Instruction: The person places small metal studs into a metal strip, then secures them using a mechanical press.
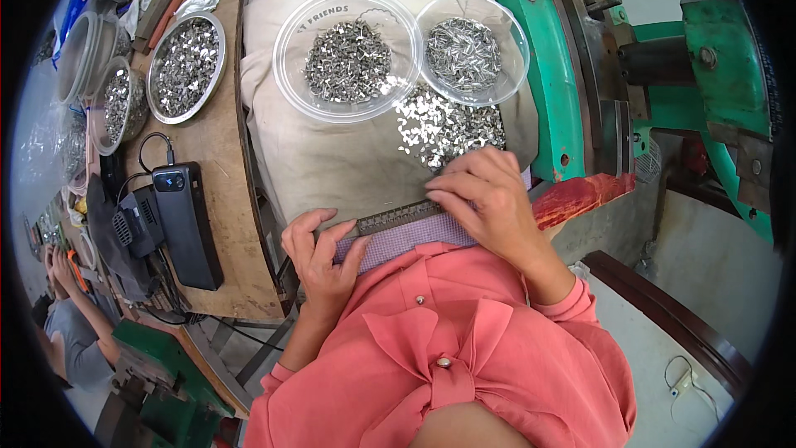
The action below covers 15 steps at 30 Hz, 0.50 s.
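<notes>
A narrow dark metal strip (398, 216) with a row of small slots lies across my lap, over a purple checked cloth (406, 236). My left hand (322, 255) has its index finger and thumb at the strip's left end, pinching it. Over the strip's right end, my right hand (487, 203) has bent fingers drawn together; anything between the fingertips is too small to make out. Just beyond it, a loose pile of small shiny metal pieces (452, 129) is spread on the beige cloth (319, 158).
Behind the pile stand two clear plastic tubs (286, 75) (516, 41) of small metal parts. A green machine (551, 108) rises at the right. On the wooden table (240, 241) at left are a metal bowl (220, 50) and black power bank (189, 224). Another person's hands (62, 270) show far left.
</notes>
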### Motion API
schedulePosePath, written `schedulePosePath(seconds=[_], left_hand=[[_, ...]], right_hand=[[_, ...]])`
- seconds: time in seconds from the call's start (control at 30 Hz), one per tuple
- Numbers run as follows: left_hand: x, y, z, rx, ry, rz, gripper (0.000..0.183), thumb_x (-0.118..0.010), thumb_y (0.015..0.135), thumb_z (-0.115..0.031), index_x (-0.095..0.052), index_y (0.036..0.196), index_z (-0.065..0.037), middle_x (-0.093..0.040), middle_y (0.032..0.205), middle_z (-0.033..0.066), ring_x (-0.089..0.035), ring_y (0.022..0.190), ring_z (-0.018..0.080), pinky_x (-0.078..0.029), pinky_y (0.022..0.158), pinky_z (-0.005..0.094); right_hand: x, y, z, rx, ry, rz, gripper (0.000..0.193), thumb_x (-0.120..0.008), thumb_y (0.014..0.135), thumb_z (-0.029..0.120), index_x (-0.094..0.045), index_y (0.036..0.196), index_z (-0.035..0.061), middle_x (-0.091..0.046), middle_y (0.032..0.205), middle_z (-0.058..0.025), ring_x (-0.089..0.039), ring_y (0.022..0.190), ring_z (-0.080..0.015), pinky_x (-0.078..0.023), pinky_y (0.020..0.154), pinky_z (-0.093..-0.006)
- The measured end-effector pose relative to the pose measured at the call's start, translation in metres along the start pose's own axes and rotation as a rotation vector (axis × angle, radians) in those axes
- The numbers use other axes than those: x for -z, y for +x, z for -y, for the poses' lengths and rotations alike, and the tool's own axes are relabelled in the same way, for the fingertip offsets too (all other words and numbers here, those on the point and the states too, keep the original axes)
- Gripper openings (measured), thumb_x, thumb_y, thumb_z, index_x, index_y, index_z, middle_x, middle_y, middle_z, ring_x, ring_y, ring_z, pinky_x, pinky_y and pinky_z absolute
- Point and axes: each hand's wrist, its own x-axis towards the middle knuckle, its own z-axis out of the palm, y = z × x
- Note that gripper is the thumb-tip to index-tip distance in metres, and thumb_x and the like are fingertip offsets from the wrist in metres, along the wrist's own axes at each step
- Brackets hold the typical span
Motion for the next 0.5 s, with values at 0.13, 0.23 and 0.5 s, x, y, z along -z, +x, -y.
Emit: schedulePosePath(seconds=[0.13,0.23,0.5], left_hand=[[0.0,0.001,0.001,0.006,-0.024,-0.007,0.032,-0.084,0.065,-0.01,-0.071,0.094,-0.007,-0.06,0.112,0.0118,-0.051,0.108,0.031,-0.04,0.092,0.0413],[-0.001,0.003,0.002,-0.008,-0.025,-0.004,0.032,-0.084,0.064,-0.01,-0.072,0.093,-0.007,-0.06,0.111,0.0117,-0.051,0.107,0.0309,-0.041,0.091,0.0409],[0.0,0.012,0.002,-0.067,-0.013,0.025,0.033,-0.084,0.063,-0.012,-0.073,0.094,-0.008,-0.061,0.11,0.0113,-0.053,0.106,0.031,-0.04,0.091,0.0417]], right_hand=[[0.01,-0.02,0.0,-0.104,-0.065,-0.042,0.011,-0.073,0.08,0.008,-0.073,0.091,0.0075,-0.062,0.086,-0.0027,-0.058,0.081,-0.0226,-0.038,0.073,-0.036],[0.01,-0.034,0.003,-0.162,-0.094,-0.021,0.014,-0.072,0.081,0.006,-0.073,0.094,0.0069,-0.061,0.086,-0.0038,-0.058,0.082,-0.0227,-0.038,0.073,-0.0356],[0.005,-0.043,0.001,-0.195,-0.028,-0.047,0.016,-0.073,0.08,0.006,-0.075,0.096,0.0093,-0.062,0.089,-0.0031,-0.058,0.084,-0.0213,-0.038,0.075,-0.0346]])
